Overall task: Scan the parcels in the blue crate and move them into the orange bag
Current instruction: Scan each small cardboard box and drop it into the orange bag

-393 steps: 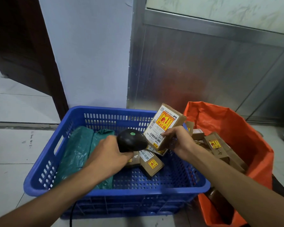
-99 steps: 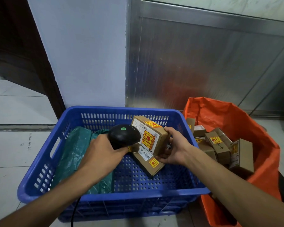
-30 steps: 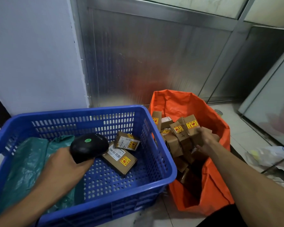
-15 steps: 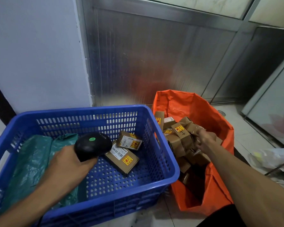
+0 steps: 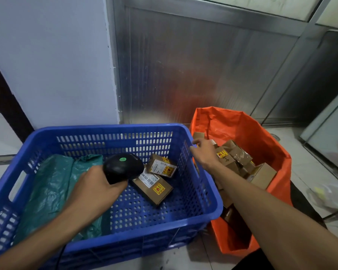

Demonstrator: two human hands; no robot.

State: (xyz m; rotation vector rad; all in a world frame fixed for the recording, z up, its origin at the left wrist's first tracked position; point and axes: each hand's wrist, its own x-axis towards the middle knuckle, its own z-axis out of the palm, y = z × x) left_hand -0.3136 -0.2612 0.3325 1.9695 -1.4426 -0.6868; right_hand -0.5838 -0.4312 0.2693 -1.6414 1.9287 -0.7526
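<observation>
I am looking down at a pale tiled floor (image 5: 0, 137) with a white wall (image 5: 53, 61) and a ribbed metal panel (image 5: 193, 65) standing behind two containers. The blue crate (image 5: 113, 236) is sitting on the left, and it is holding a crumpled green plastic bag (image 5: 49, 190) along its left side and two cardboard parcels near its far right corner: a smaller parcel (image 5: 162, 166) is leaning on the back edge of a larger parcel (image 5: 152, 187), which is lying flat on the perforated bottom. Both are showing white address labels and yellow stickers. The orange bag (image 5: 261, 137) is standing open just beside the crate's right wall, and a heap of brown boxes (image 5: 236, 160) is filling it. My left hand (image 5: 95, 189) is gripping the black scanner (image 5: 123, 168), holding it over the middle of the crate with its green dot facing up. My right hand (image 5: 206, 152) is hovering empty above the crate's right rim, fingers loosely spread and pointing toward the crate. Half a second ago that hand was reaching down among the boxes in the bag; now it is coming back across toward the crate, while the scanner hand and the two remaining parcels are staying where they were.
</observation>
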